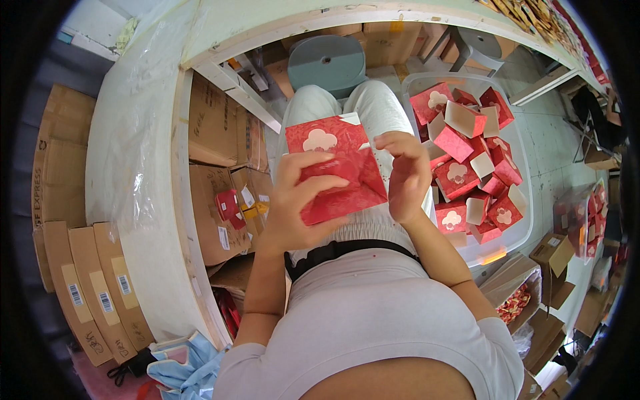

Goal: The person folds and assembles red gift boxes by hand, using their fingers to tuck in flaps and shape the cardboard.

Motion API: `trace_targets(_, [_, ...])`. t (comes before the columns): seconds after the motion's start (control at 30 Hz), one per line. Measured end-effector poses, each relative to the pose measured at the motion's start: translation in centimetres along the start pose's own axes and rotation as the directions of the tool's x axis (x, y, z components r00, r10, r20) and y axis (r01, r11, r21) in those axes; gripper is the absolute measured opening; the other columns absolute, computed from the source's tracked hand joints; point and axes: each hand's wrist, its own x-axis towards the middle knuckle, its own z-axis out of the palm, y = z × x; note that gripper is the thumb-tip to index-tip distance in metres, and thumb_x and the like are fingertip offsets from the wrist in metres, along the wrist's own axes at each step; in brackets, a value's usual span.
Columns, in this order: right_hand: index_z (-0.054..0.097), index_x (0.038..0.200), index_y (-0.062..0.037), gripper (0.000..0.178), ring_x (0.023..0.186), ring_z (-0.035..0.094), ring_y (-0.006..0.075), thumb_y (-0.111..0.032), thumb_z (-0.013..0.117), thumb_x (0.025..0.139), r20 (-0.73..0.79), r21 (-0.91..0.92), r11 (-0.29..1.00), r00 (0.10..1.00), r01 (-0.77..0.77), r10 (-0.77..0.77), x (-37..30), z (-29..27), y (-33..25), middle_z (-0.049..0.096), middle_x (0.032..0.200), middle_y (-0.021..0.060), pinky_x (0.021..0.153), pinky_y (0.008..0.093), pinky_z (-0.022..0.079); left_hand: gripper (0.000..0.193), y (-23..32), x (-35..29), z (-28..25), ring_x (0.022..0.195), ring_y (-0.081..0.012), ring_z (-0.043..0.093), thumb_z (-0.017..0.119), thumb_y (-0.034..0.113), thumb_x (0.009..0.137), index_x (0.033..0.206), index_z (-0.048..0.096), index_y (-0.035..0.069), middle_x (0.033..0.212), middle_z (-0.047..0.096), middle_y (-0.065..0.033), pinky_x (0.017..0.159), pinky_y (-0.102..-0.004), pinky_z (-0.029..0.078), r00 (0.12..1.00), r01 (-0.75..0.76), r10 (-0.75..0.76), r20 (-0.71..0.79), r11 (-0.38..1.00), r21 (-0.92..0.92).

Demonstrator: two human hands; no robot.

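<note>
A red paper gift box (357, 160) with a pale cloud-shaped patch on its face is held above my lap. My left hand (293, 193) grips it from the left, fingers spread across its front. White inner flaps show at its top right corner. Just off the box's right side, my right hand (408, 177) is raised with curved fingers and holds nothing that I can see. Slight motion blur softens both hands.
On my right, a clear plastic tub (527, 220) holds many similar red boxes (460, 173). A grey-green stool (327, 63) stands ahead, beneath the white table frame (280, 40). Cardboard cartons (213, 200) fill the left side; an open carton (517, 293) sits at lower right.
</note>
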Motion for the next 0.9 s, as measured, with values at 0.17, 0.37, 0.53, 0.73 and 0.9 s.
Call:
trace_targets(0.17, [0.052, 0.080, -0.0032, 0.035, 0.072, 0.054, 0.0109, -0.033, 0.039, 0.094, 0.190, 0.386, 0.629, 0.725, -0.675, 0.662, 1.2, -2.2, 0.5, 0.058, 0.078, 0.0061, 0.066, 0.0226, 0.042, 0.048, -2.3, -1.5, -1.0, 0.110, -0.0281, 0.046, 0.079, 0.033, 0.063, 0.096, 0.058, 0.005, 0.119, 0.048, -0.0168, 0.091, -0.0373, 0.037, 0.944, -0.158, 0.048, -0.327, 0.935, -0.319])
trace_targets(0.37, [0.057, 0.081, -0.0018, 0.042, 0.079, 0.061, 0.0177, -0.036, 0.038, 0.095, 0.493, 0.355, 0.406, 0.537, -0.842, 0.684, 2.6, -5.3, 0.8, 0.062, 0.077, 0.0087, 0.076, 0.0305, 0.048, 0.054, -1.9, -1.5, -0.4, 0.113, -0.0267, 0.044, 0.078, 0.041, 0.066, 0.101, 0.053, 0.008, 0.125, 0.042, -0.0175, 0.093, -0.0379, 0.039, 0.863, -0.210, -0.016, -0.505, 0.898, -0.386])
trace_targets(0.53, [0.046, 0.121, 0.0064, 0.059, 0.111, 0.052, 0.0245, -0.042, 0.050, 0.087, 0.704, 0.671, -0.029, 0.624, -0.741, 0.339, -0.4, -5.1, 1.1, 0.052, 0.120, 0.0188, 0.094, 0.0375, 0.040, 0.055, -0.6, 0.1, 0.5, 0.113, -0.0299, 0.047, 0.079, 0.040, 0.065, 0.103, 0.051, 0.011, 0.131, 0.037, -0.0188, 0.092, -0.0406, 0.042, 0.830, -0.333, 0.058, -0.555, 0.848, -0.411])
trace_targets(0.73, [0.037, 0.130, 0.0069, 0.069, 0.120, 0.046, 0.0251, -0.027, 0.064, 0.077, 0.609, 0.793, -0.105, 0.779, -0.600, 0.148, -2.7, -4.1, 1.8, 0.044, 0.132, 0.0181, 0.098, 0.0378, 0.038, 0.048, 0.4, 0.4, 0.5, 0.113, -0.0315, 0.044, 0.080, 0.033, 0.062, 0.097, 0.058, 0.009, 0.129, 0.039, -0.0186, 0.091, -0.0380, 0.037, 0.994, -0.101, 0.080, -0.074, 0.930, -0.353])
trace_targets(0.9, [0.038, 0.129, 0.0071, 0.065, 0.118, 0.047, 0.0255, -0.020, 0.064, 0.076, 0.620, 0.784, -0.002, 0.783, -0.621, 0.048, -2.0, -4.9, 0.5, 0.046, 0.130, 0.0179, 0.097, 0.0377, 0.039, 0.040, -0.2, -0.4, 0.9, 0.112, -0.0300, 0.043, 0.076, 0.023, 0.064, 0.095, 0.056, 0.009, 0.128, 0.038, -0.0174, 0.092, -0.0372, 0.036, 1.000, -0.014, 0.005, -0.023, 0.904, -0.428])
